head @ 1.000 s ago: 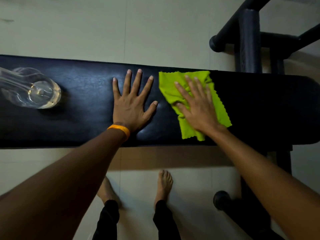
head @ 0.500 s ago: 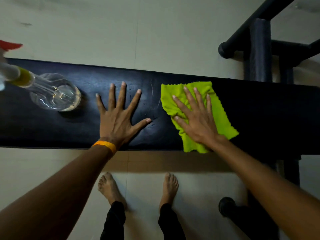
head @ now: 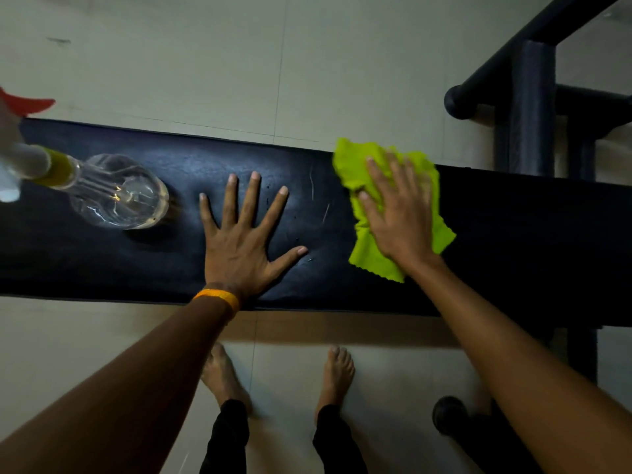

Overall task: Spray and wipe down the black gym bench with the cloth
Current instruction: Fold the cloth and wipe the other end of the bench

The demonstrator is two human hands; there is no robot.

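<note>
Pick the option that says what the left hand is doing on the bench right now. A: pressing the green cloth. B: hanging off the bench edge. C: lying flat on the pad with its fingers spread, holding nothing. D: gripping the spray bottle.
C: the left hand lies palm-down on the black bench, fingers spread, between the spray bottle and the cloth under the right hand.

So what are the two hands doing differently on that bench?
The left hand lies bare on the black padded gym bench with fingers spread wide; the right hand presses down on the crumpled lime-green cloth with fingers closer together. The left wrist wears an orange band; the right wrist is bare. The right hand looks motion-blurred, the left sharp. Both lie palm-down and flat on the bench top.
</note>
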